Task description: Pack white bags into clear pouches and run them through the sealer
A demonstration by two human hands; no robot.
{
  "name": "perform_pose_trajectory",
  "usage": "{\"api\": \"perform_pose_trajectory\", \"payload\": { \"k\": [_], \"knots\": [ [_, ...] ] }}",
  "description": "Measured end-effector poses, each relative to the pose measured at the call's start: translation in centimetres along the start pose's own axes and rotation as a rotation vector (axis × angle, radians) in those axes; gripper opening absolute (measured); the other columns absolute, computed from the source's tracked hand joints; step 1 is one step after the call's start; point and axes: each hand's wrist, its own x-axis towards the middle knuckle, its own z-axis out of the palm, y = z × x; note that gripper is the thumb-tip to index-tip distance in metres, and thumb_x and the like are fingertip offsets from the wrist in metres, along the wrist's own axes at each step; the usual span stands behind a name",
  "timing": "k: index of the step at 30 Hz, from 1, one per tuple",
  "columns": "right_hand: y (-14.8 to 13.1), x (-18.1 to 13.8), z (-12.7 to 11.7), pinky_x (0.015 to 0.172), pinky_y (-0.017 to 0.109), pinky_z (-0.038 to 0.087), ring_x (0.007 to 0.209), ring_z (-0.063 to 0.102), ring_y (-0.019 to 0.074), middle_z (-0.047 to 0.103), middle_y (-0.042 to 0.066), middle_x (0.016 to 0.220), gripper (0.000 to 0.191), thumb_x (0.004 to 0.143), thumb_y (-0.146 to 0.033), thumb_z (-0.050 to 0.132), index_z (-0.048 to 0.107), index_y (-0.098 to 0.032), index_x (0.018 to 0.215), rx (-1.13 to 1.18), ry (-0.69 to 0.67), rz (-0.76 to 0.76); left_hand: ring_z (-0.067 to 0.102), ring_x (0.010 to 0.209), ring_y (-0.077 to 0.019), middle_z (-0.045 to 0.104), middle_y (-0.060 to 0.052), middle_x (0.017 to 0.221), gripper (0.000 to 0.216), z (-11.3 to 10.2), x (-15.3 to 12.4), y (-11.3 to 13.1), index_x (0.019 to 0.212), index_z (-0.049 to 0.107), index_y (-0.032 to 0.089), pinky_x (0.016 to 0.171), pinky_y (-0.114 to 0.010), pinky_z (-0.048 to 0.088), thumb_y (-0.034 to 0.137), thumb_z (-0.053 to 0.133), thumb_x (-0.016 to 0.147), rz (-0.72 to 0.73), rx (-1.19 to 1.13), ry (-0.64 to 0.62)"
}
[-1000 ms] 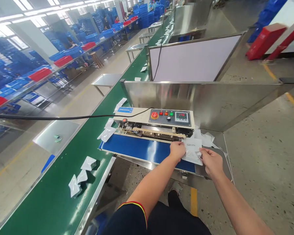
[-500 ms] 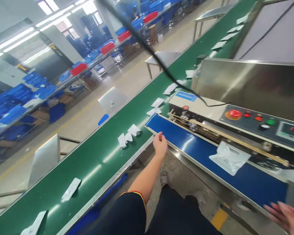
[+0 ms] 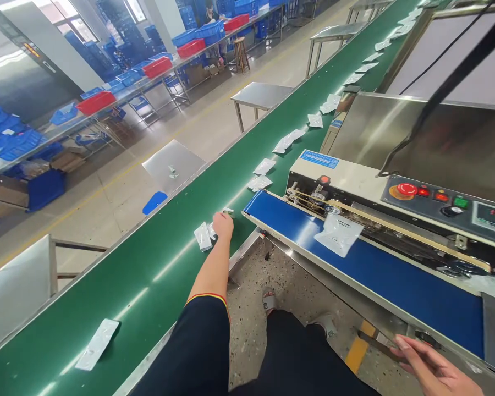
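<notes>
My left hand [image 3: 223,224] is over the green conveyor belt [image 3: 165,286], its fingers closed on a small white packet [image 3: 228,211] whose edge shows past the fingertips. Just to its left lies another white packet [image 3: 203,236], with a crumpled one partly behind the hand. My right hand [image 3: 435,366] hovers beside the near right end of the blue belt [image 3: 391,289], fingers loosely apart and holding nothing. On that blue belt a flat white bag [image 3: 339,235] has its upper edge against the sealing machine's band [image 3: 379,220].
Beyond the blue belt's end, more white packets [image 3: 264,166] are strung along the green belt. A lone packet [image 3: 97,345] lies lower left. The sealing machine has a control panel [image 3: 441,195]; a black cable [image 3: 431,99] hangs over it. Metal tables [image 3: 262,95] stand across the belt.
My left hand has moved left from the blue belt's edge to the packets on the green belt. The white bag has travelled up-left along the sealing band. My right hand has shifted left in view.
</notes>
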Motion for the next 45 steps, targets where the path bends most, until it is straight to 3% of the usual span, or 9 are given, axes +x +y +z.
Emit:
{"api": "perform_pose_trajectory", "payload": {
  "k": [5,8,11,15,20,25,32,39,45],
  "knots": [
    [-4.4,0.1,1.5,0.065,0.054,0.073,0.085,0.084,0.0444,0.087,0.009,0.093,0.052,0.076,-0.085,0.072,0.09,-0.038,0.089,-0.061,-0.154,-0.168,0.065,0.081,-0.0245,0.074,-0.005,0.085,0.021,-7.9,-4.6,2.1,0.095,0.069,0.024,0.075,-0.033,0.045,0.028,0.05,0.105,0.248,-0.161,-0.009],
    [-8.3,0.6,3.9,0.09,0.053,0.073,0.108,0.083,0.04,0.086,0.01,0.121,0.056,0.093,-0.077,0.066,0.089,-0.031,0.115,0.011,-0.171,-0.487,0.057,0.067,-0.0205,0.067,-0.001,0.072,0.017,-12.0,-11.1,5.5,0.084,0.065,0.025,0.067,-0.032,0.037,0.027,0.057,0.1,0.518,-0.168,-0.137],
    [-12.4,1.8,5.0,0.119,0.058,0.058,0.145,0.066,0.0377,0.07,0.012,0.157,0.057,0.105,-0.064,0.063,0.075,-0.027,0.147,0.088,-0.108,-0.757,0.053,0.064,-0.0181,0.065,0.0,0.07,0.015,-13.2,-18.6,10.3,0.08,0.065,0.025,0.065,-0.031,0.035,0.024,0.062,0.095,0.793,-0.195,-0.394],
    [-12.7,3.9,2.3,0.118,0.054,0.058,0.131,0.074,0.0345,0.082,0.011,0.135,0.042,0.108,-0.061,0.061,0.085,-0.029,0.119,0.158,-0.032,-0.852,0.055,0.068,-0.0171,0.066,0.0,0.073,0.02,-9.6,-27.2,16.1,0.083,0.068,0.023,0.066,-0.029,0.041,0.033,0.062,0.098,0.92,-0.377,-0.844],
    [-5.4,5.6,-3.3,0.078,0.04,0.067,0.082,0.08,0.0298,0.085,0.011,0.091,0.058,0.092,-0.078,0.071,0.084,-0.022,0.099,0.42,0.247,-0.357,0.071,0.096,-0.0237,0.08,-0.011,0.103,0.054,-0.2,-37.2,20.1,0.109,0.08,0.017,0.088,-0.034,0.058,0.064,0.055,0.107,0.747,-0.8,-1.255],
    [0.5,8.7,-7.4,0.064,0.034,0.064,0.072,0.076,0.0281,0.075,0.006,0.067,0.055,0.07,-0.071,0.086,0.082,-0.019,0.091,0.635,0.378,-0.029,0.071,0.085,-0.0242,0.083,-0.011,0.095,0.045,6.4,-45.6,24.1,0.103,0.087,0.017,0.081,-0.034,0.057,0.053,0.061,0.105,0.765,-0.697,-1.116],
    [3.1,14.7,-9.7,0.057,0.031,0.064,0.067,0.075,0.0257,0.076,0.007,0.072,0.034,0.066,-0.047,0.087,0.077,-0.02,0.084,0.77,0.39,0.211,0.048,0.064,-0.0168,0.054,0.0,0.057,0.043,10.4,-47.1,29.3,0.055,0.062,0.021,0.069,-0.028,0.04,0.029,0.061,0.097,0.617,-0.479,-0.893],
    [1.4,17.3,-7.7,0.052,0.03,0.062,0.063,0.073,0.0251,0.075,0.006,0.067,0.027,0.064,-0.044,0.084,0.075,-0.023,0.078,0.694,0.264,0.196,0.045,0.064,-0.016,0.047,0.003,0.056,0.042,11.6,-44.7,27.3,0.056,0.062,0.02,0.07,-0.027,0.041,0.031,0.063,0.096,0.451,-0.552,-0.848],
    [-2.5,16.2,-5.8,0.08,0.045,0.072,0.089,0.083,0.0372,0.081,0.018,0.086,0.025,0.068,-0.045,0.083,0.073,-0.027,0.082,0.632,0.135,0.165,0.062,0.073,-0.0199,0.069,-0.002,0.071,0.033,10.8,-41.6,24.6,0.078,0.08,0.018,0.075,-0.029,0.048,0.029,0.06,0.102,0.41,-0.687,-0.826]
  ]
}}
